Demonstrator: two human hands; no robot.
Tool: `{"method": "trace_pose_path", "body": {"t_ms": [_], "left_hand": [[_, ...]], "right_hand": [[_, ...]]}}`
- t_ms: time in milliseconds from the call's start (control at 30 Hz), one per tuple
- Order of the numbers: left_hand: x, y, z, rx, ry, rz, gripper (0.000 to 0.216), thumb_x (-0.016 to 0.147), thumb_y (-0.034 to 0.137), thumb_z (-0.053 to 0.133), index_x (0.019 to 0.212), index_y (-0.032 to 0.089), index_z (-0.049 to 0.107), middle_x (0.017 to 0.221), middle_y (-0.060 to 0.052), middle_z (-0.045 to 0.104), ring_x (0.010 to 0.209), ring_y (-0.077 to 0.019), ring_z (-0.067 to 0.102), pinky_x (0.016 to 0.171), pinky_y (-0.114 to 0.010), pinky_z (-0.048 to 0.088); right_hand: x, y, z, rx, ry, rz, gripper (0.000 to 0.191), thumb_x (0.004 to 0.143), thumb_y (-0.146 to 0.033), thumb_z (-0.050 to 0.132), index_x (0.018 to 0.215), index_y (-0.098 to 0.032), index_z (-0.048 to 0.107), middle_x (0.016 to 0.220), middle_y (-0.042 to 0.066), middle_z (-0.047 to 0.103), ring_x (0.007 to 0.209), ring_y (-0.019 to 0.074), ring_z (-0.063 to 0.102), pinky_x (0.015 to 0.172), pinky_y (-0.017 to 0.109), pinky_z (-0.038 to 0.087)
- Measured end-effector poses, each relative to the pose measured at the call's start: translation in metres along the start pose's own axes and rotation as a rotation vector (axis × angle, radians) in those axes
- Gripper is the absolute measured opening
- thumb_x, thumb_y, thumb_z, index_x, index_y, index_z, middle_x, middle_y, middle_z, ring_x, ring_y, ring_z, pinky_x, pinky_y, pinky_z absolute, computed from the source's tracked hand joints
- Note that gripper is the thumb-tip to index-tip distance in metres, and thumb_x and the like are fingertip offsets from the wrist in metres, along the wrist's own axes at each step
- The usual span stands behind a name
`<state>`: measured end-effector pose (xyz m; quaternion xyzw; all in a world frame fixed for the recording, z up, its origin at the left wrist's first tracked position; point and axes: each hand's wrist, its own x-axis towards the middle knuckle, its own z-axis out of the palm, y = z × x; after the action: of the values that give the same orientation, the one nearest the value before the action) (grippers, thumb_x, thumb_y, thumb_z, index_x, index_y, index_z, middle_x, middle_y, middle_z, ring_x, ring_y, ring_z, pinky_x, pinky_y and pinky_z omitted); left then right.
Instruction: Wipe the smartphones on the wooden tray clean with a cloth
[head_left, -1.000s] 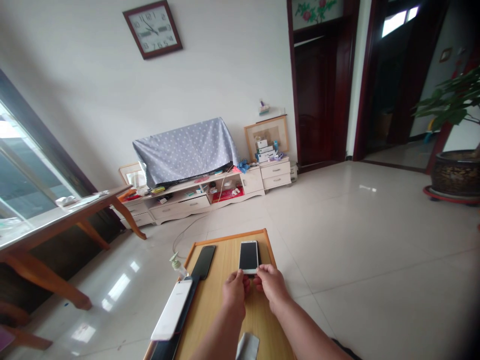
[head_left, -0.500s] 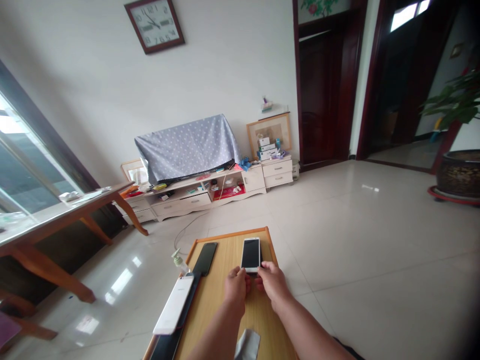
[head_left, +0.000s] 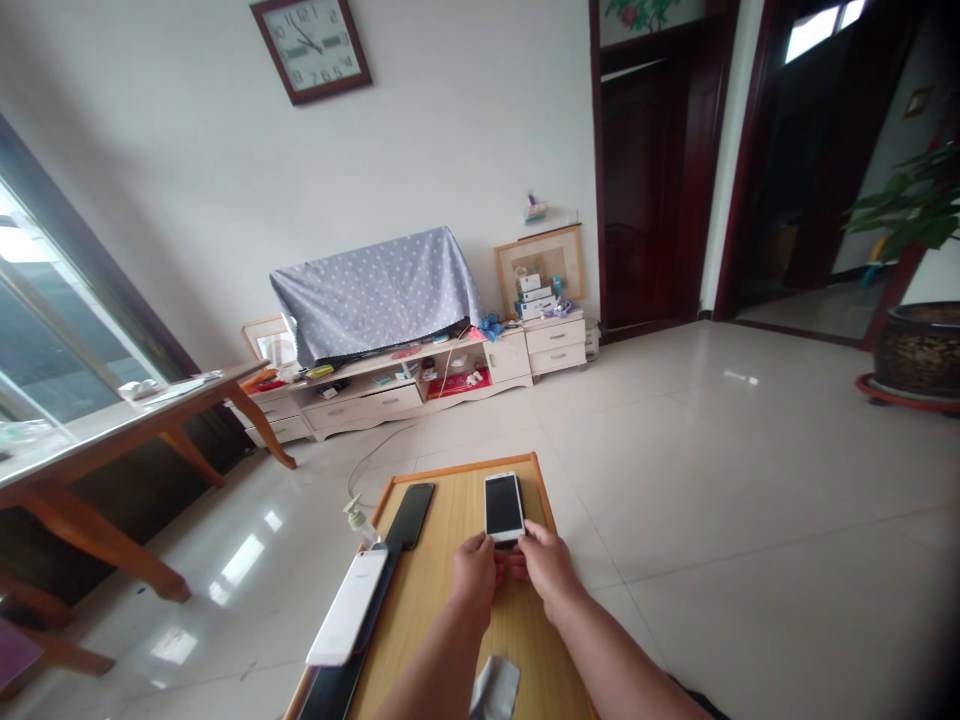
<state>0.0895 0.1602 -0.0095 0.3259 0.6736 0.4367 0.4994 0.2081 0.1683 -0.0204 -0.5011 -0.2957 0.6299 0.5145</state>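
Observation:
A white-framed phone point(head_left: 503, 506) with a dark screen lies face up on the small wooden table point(head_left: 450, 590). My left hand point(head_left: 474, 570) and my right hand point(head_left: 545, 567) are side by side at its near end, fingers curled and pinching that bottom edge. A black phone point(head_left: 410, 515) lies further left on the table. A white phone point(head_left: 348, 619) rests tilted on the table's left edge, over a dark slab. A grey cloth point(head_left: 495, 689) lies between my forearms.
A small pump bottle point(head_left: 355, 518) stands by the table's left edge. On the left is a large wooden table point(head_left: 112, 440). A low TV stand point(head_left: 420, 385) with a cloth-covered screen lines the wall. A potted plant point(head_left: 915, 350) stands far right, with tiled floor between.
The white-framed phone has shifted slightly away from me, with both hands still at its near end. The view tilted a little.

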Motion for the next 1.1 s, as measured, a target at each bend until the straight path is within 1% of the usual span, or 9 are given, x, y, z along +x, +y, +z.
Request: {"method": "trace_pose_path", "body": {"t_ms": [367, 533, 633, 800, 933, 1100], "left_hand": [[0.0029, -0.0026, 0.002, 0.013, -0.006, 0.043, 0.031, 0.098, 0.046, 0.059, 0.105, 0.016, 0.063, 0.088, 0.002, 0.065, 0.066, -0.008, 0.059, 0.059, -0.023, 0.053], [0.0029, -0.0031, 0.0038, -0.006, 0.002, 0.075, 0.033, 0.098, 0.048, 0.058, 0.096, 0.016, 0.063, 0.071, 0.006, 0.059, 0.052, -0.0048, 0.051, 0.048, -0.018, 0.044], [0.0028, -0.0033, 0.0036, -0.023, 0.01, 0.101, 0.032, 0.095, 0.047, 0.06, 0.087, 0.016, 0.062, 0.062, 0.007, 0.055, 0.046, -0.005, 0.048, 0.043, -0.017, 0.039], [0.0009, -0.0028, 0.003, -0.051, 0.02, 0.134, 0.03, 0.085, 0.047, 0.066, 0.08, 0.017, 0.061, 0.059, 0.005, 0.057, 0.045, -0.0065, 0.05, 0.043, -0.018, 0.038], [-0.0009, -0.003, 0.0029, -0.058, 0.019, 0.147, 0.029, 0.084, 0.047, 0.065, 0.079, 0.018, 0.061, 0.059, 0.005, 0.057, 0.045, -0.007, 0.051, 0.044, -0.018, 0.039], [-0.0014, -0.0037, 0.0021, -0.055, 0.03, 0.135, 0.025, 0.085, 0.043, 0.064, 0.083, 0.018, 0.061, 0.06, 0.005, 0.057, 0.047, -0.0072, 0.051, 0.045, -0.018, 0.039]], "right_hand": [[0.0007, 0.0042, 0.0001, -0.033, -0.015, -0.008, 0.069, 0.076, -0.036, 0.07, 0.142, -0.02, 0.055, 0.082, 0.002, 0.072, 0.069, 0.0217, 0.071, 0.06, 0.032, 0.058], [-0.0007, 0.0075, 0.0017, -0.054, -0.025, -0.017, 0.074, 0.081, -0.036, 0.066, 0.15, -0.016, 0.046, 0.081, 0.001, 0.071, 0.068, 0.0204, 0.07, 0.06, 0.032, 0.058], [-0.0014, 0.0094, 0.0025, -0.064, -0.035, -0.029, 0.075, 0.082, -0.036, 0.065, 0.151, -0.013, 0.044, 0.08, 0.001, 0.07, 0.066, 0.0203, 0.07, 0.059, 0.032, 0.058], [-0.0021, 0.0095, 0.0034, -0.068, -0.041, -0.039, 0.075, 0.082, -0.037, 0.066, 0.149, -0.012, 0.045, 0.08, 0.001, 0.07, 0.066, 0.0207, 0.07, 0.059, 0.032, 0.058], [-0.0028, 0.0087, 0.0037, -0.072, -0.036, -0.04, 0.075, 0.08, -0.039, 0.067, 0.147, -0.014, 0.046, 0.08, 0.0, 0.07, 0.065, 0.0209, 0.07, 0.058, 0.033, 0.058], [-0.0079, 0.0064, 0.0034, -0.072, -0.001, -0.037, 0.086, 0.08, -0.043, 0.067, 0.153, -0.013, 0.035, 0.075, -0.003, 0.066, 0.058, 0.0199, 0.067, 0.054, 0.032, 0.056]]}}
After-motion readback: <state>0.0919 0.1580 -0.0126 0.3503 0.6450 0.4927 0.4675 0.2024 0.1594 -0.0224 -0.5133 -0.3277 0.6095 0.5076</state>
